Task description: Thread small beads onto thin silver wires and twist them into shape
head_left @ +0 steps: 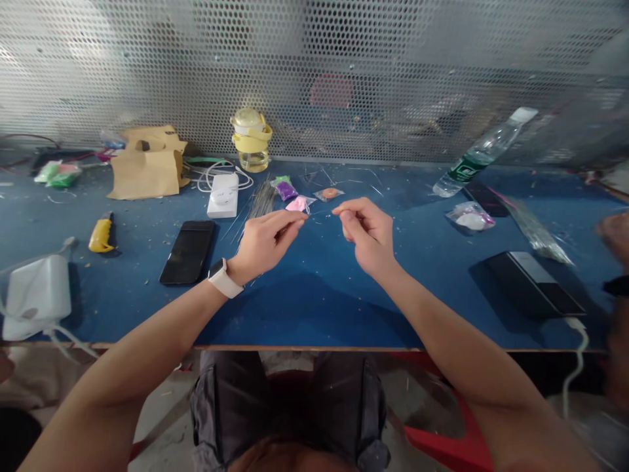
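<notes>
So the thin wire [322, 212] was right in the gap between the two sets of fingers, long axis running side to side, pretty much in line with the table [314, 308] edge. Left hand [263, 242] had it pinched narrow at one end, right hand [369, 237] looked pinched on the other, though that tip was super faint. Neither hand was really nearer. Pink clay packet [296, 204] sat just past the left fingertips, orange clay packet [329, 193] beyond the gap.
</notes>
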A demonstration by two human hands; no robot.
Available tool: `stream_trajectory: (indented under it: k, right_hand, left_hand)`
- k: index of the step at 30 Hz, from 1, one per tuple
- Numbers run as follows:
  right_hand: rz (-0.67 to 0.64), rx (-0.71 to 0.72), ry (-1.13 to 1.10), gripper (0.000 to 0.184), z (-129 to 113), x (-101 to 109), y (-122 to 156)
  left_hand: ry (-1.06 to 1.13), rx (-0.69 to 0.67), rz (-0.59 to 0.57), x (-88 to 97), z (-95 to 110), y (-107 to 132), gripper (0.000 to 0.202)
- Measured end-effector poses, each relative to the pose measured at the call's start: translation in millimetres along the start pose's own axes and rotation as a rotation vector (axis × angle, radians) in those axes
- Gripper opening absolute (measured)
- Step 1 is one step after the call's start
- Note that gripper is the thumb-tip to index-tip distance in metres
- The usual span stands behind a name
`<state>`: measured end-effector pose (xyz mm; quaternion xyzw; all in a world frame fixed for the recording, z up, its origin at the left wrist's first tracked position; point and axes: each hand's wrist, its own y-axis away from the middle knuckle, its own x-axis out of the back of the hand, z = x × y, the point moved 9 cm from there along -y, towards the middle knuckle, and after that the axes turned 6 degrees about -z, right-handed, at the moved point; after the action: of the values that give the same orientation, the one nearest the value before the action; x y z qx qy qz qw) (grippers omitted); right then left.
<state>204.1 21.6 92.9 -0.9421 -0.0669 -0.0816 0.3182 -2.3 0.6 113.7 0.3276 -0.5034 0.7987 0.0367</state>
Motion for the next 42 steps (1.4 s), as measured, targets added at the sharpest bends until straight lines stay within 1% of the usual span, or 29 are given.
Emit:
stream_trajectory:
  k: [3,8,12,16,19,21,22,24,26,27,29,32,35,39,42]
  right_hand:
    - [-0.006,-0.011,0.071,0.032,-1,0,-2]
    - [-0.003,-0.059,0.126,0.038,-2,5,-5]
    - [-0.007,-0.055,0.158,0.039,-3,11,-9]
    - [-0.036,-0.052,0.202,0.041,4,12,-12]
    - [-0.044,-0.058,0.237,0.04,10,11,-12]
    - [-0.047,-0.1,0.171,0.038,16,9,-11]
    - [-0.063,-0.156,0.088,0.037,21,6,-10]
    - [-0.121,-0.321,-0.152,0.034,33,-7,-5]
    - [-0.182,-0.461,-0.374,0.034,39,-24,2]
    - [-0.199,-0.481,-0.444,0.034,37,-30,4]
    - [-0.225,-0.464,-0.525,0.034,30,-36,4]
    - [-0.266,-0.474,-0.611,0.036,23,-36,3]
    - [-0.266,-0.498,-0.616,0.04,22,-26,-1]
    - [-0.2,-0.508,-0.611,0.042,28,-18,-3]
    - [-0.115,-0.501,-0.635,0.04,36,-18,0]
  left_hand:
    - [0.038,0.065,-0.007,1.5,-12,-3,0.02]
    - [0.07,0.024,-0.052,2.1,-23,-6,0.023]
    - [0.081,0.045,-0.107,0.5,-36,-9,0.024]
    - [0.156,0.142,-0.135,-0.4,-53,-10,0.02]
    - [0.288,0.237,-0.211,-8.2,-61,-8,0.02]
    - [0.419,0.296,-0.274,-17.1,-61,-6,0.021]
    - [0.508,0.333,-0.289,-21.7,-60,-4,0.022]
    - [0.71,0.429,-0.274,-30.6,-60,0,0.028]
    - [0.887,0.528,-0.224,-39.4,-59,5,0.033]
    - [0.945,0.556,-0.211,-43.8,-57,7,0.034]
    - [1.018,0.576,-0.194,-49.7,-52,9,0.034]
    - [1.053,0.568,-0.219,-53.8,-47,10,0.034]
    - [1.031,0.546,-0.276,-54.1,-43,9,0.038]
    - [0.98,0.497,-0.276,-49.8,-38,6,0.044]
    - [0.982,0.534,-0.314,-54.5,-35,8,0.046]
